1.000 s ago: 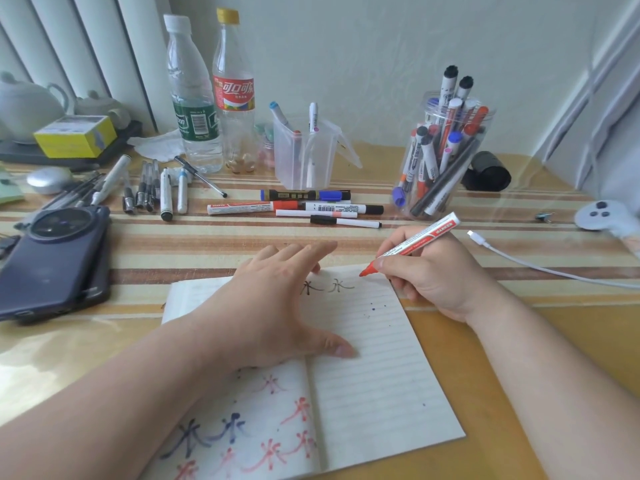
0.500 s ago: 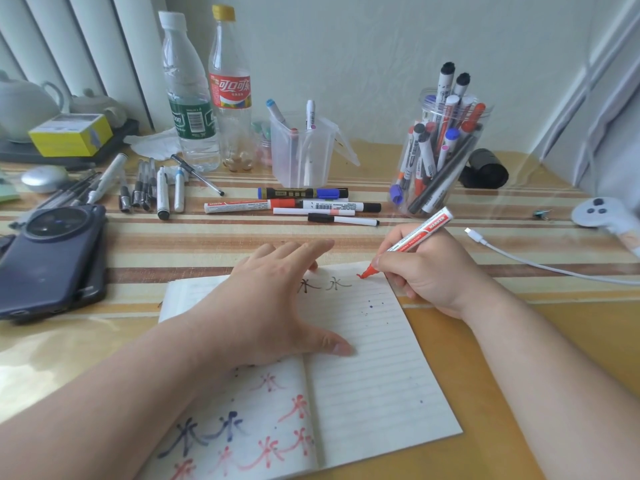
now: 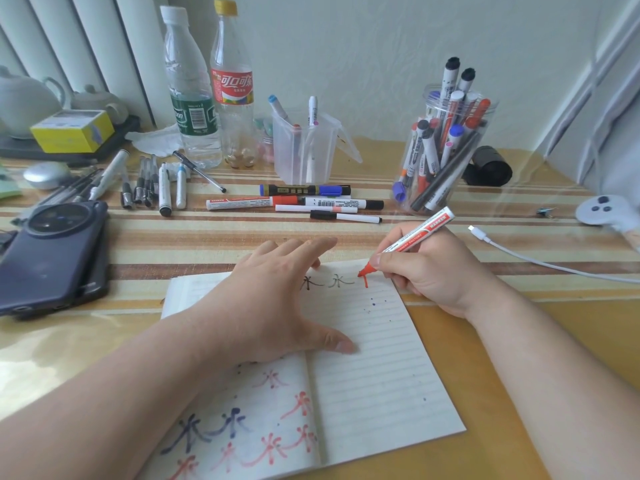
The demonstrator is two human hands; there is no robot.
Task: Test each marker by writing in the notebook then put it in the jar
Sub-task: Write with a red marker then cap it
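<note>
I am testing a marker now. My right hand (image 3: 429, 268) pinches the red marker (image 3: 415, 237), and its tip touches the top of the notebook (image 3: 374, 375) by a short red line. My left hand (image 3: 277, 306) lies flat with fingers spread, pressing the page. Next I think I finish writing, then reach to the jar (image 3: 446, 150), far right.

We see a red-and-white marker (image 3: 419, 232) and a red stroke (image 3: 366, 282) on the white lined notebook (image 3: 374, 375); beyond the notebook, the bench (image 3: 173, 237) is striped brown and cream.
</note>
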